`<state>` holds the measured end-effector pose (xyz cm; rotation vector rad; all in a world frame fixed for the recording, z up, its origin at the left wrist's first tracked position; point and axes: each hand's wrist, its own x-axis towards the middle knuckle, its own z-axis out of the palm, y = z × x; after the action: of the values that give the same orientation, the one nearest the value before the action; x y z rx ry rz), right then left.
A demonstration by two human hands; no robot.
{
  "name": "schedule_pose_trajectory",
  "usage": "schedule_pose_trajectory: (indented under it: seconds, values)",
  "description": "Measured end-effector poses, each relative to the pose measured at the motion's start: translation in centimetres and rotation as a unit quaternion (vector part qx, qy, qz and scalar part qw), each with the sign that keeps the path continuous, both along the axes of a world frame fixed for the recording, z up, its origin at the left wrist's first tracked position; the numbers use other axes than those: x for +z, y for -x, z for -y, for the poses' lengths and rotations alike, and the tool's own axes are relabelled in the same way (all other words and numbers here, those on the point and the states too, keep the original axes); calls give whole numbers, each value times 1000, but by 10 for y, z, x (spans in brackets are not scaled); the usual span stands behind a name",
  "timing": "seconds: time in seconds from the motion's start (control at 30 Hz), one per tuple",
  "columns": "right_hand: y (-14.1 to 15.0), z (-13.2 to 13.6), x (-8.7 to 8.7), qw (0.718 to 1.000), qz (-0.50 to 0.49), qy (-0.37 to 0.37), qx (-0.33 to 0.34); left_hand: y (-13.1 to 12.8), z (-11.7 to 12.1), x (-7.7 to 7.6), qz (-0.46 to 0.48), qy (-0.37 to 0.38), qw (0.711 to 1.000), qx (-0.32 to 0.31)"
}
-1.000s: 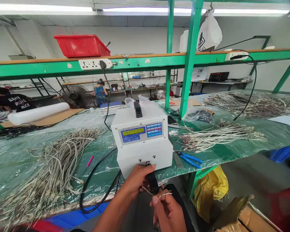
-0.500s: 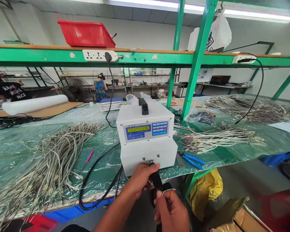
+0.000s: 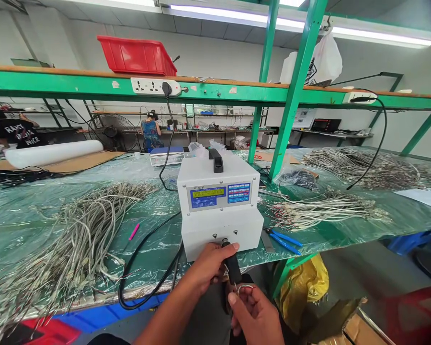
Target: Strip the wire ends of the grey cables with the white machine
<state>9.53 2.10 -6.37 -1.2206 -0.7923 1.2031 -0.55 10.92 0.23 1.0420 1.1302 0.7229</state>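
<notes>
A white boxy machine (image 3: 221, 225) with a yellow-lit display (image 3: 208, 192) and a keypad (image 3: 239, 192) stands at the table's front edge. From a metal shaft low on its front, a black cylindrical piece (image 3: 232, 268) reaches down toward me. My left hand (image 3: 211, 264) is closed around its upper part, thumb on top. Below its lower end, my right hand (image 3: 253, 311) pinches thin wires (image 3: 244, 287) between thumb and fingers. Their far ends are hidden.
Bundles of grey cables (image 3: 89, 230) lie left, with white cables (image 3: 319, 208) right. Blue-handled pliers (image 3: 283, 240), a metal strip (image 3: 267, 242) and a pink pen (image 3: 134, 232) lie nearby. A black cord (image 3: 129, 268) loops over the front edge. Two people are behind.
My right hand has moved slightly down, away from the black piece, with the wires in its fingers. The left hand keeps its grip. The view has shifted a little.
</notes>
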Motion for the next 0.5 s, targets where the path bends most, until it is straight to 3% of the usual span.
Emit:
schedule_pose_trajectory:
  seconds: [0.13, 0.23, 0.37, 0.5]
  values:
    - [-6, 3, 0, 1000, 27, 4, -2, 1, 1, -2, 11, -6, 1000, 12]
    - [-7, 7, 1, 998, 56, 6, -5, 13, 7, -15, 25, -11, 998, 49]
    - [-11, 13, 5, 994, 108, 7, 2, 42, 42, -62, 10, -6, 990, 142]
    - [-16, 14, 7, 992, 128, 6, 7, 60, 106, -114, -57, 32, 977, 204]
